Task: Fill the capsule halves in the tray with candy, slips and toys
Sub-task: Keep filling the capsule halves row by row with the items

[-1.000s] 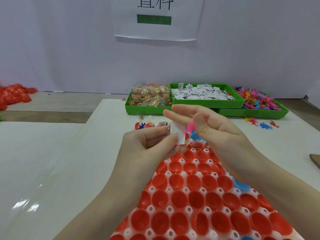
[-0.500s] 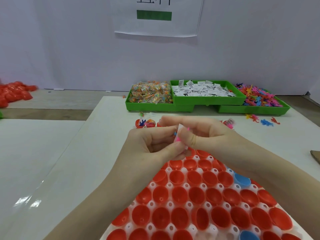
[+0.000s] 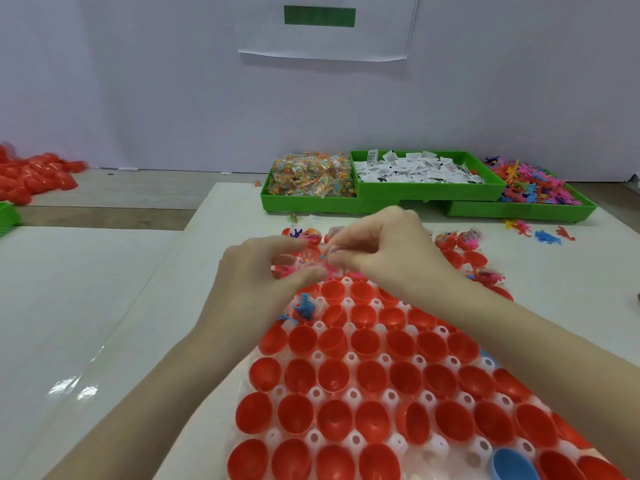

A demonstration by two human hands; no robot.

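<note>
A white tray (image 3: pixel 351 357) holds several rows of open red capsule halves (image 3: pixel 332 375) and one blue half (image 3: pixel 512 465). Both hands meet over the tray's far rows. My right hand (image 3: pixel 388 247) pinches a small bundle with a pink toy (image 3: pixel 331 271) showing under its fingertips. My left hand (image 3: pixel 263 271) is loosely curled beside it, thumb tip against the pink toy and forefinger apart from the thumb. A candy packet (image 3: pixel 309 255) shows in a capsule between the left fingers. One half near the left wrist holds a blue toy (image 3: pixel 304 306).
Three green bins stand at the back: candy packets (image 3: pixel 311 178), white slips (image 3: pixel 415 171), and plastic toys (image 3: pixel 533 187). Loose toys (image 3: pixel 547 235) lie on the table at right. Filled halves (image 3: pixel 464 240) sit in the far right rows. A pile of red capsules (image 3: pixel 31 178) lies far left.
Both hands have lowered and moved away toward the tray's far rows. The white slip held up between them earlier is no longer plainly seen. The left fingers have loosened.
</note>
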